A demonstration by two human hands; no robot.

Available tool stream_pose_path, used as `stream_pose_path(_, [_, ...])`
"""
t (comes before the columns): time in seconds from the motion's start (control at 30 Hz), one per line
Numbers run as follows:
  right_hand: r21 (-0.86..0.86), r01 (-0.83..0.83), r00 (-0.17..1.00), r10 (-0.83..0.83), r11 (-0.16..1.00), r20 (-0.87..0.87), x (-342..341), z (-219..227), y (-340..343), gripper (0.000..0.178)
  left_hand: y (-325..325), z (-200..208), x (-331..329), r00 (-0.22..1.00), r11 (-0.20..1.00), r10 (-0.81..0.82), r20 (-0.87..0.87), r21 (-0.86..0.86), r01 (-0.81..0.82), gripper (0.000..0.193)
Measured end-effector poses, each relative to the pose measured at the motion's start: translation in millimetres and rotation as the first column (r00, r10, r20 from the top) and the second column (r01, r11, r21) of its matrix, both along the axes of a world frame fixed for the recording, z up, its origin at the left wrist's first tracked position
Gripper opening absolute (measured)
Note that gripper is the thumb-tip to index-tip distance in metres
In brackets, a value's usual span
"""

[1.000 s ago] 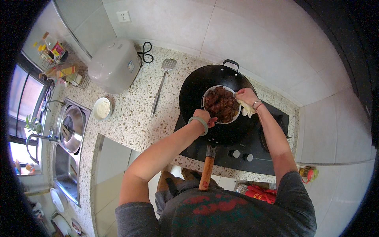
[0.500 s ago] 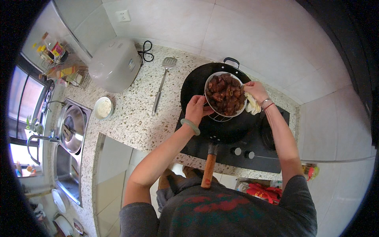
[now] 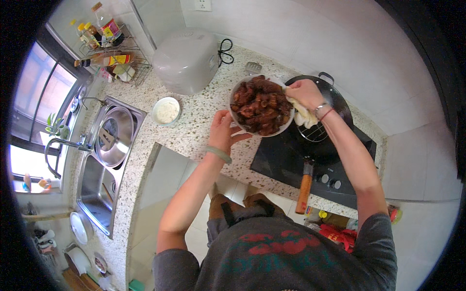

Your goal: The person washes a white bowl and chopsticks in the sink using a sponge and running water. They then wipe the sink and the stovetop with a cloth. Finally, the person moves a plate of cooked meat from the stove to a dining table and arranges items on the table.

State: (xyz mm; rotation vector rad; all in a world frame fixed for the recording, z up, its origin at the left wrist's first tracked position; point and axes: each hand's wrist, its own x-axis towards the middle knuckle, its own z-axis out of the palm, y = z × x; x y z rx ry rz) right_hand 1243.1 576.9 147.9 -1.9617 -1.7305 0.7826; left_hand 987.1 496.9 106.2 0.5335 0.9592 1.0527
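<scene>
A white bowl point(image 3: 287, 124) heaped with dark brown braised meat chunks point(image 3: 262, 104) is held up between my hands, over the counter and the left edge of the stove. My left hand point(image 3: 224, 130) supports its lower left side, fingers partly hidden by the rim. With a pale yellowish cloth point(image 3: 305, 118) in it, my right hand point(image 3: 306, 93) grips the right rim. Beside it, the black wok point(image 3: 335, 104) sits on the stove with a wire rack point(image 3: 313, 132) inside. A metal slotted spatula point(image 3: 252, 68) is mostly hidden behind the bowl.
The wok's wooden handle point(image 3: 304, 194) points toward me over the front of the black stove point(image 3: 272, 160). To the left stand a small bowl of white food point(image 3: 166, 111) and a grey rice cooker point(image 3: 187, 60). Farther left are a sink point(image 3: 97, 182) and a bottle rack point(image 3: 131, 68).
Both hands have carried the bowl of meat leftward, from above the wok to over the counter's edge. The wire rack in the wok shows more now. My view has shifted left.
</scene>
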Motion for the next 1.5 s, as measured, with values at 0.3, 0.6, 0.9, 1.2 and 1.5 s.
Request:
stream_pose_path(0.3, [-0.022,0.092,0.990,-0.094,0.996,-0.105,-148.2,-109.1,-9.9,0.031,9.8,-80.1,-153.4,0.988,0.983,-0.068,-0.138,-0.179,0.043,0.015])
stream_pose_path(0.6, [-0.176,0.295,0.948,-0.310,0.939,-0.070,-190.2,-212.2,-50.5,0.027,27.1,-195.3,-195.9,0.955,0.929,-0.201,-0.219,-0.352,0.115,0.016])
stream_pose_path(0.9, [-0.217,0.380,0.885,-0.422,0.899,-0.199,-180.4,-250.0,-50.5,0.027,69.0,-224.9,-197.4,0.854,0.924,-0.350,-0.384,-0.288,0.250,0.027])
stream_pose_path(1.2, [-0.565,0.318,0.004,-0.597,0.762,-0.803,-147.9,-201.4,-98.2,0.026,-5.7,-211.0,-205.7,0.949,0.988,-0.148,-0.279,-0.091,0.128,0.033])
stream_pose_path(1.5, [-0.598,0.034,-0.398,-0.538,0.801,-0.743,-166.9,-182.3,-144.1,0.039,-70.0,-133.6,-107.9,0.763,0.779,-0.627,-0.159,-0.111,0.617,0.052])
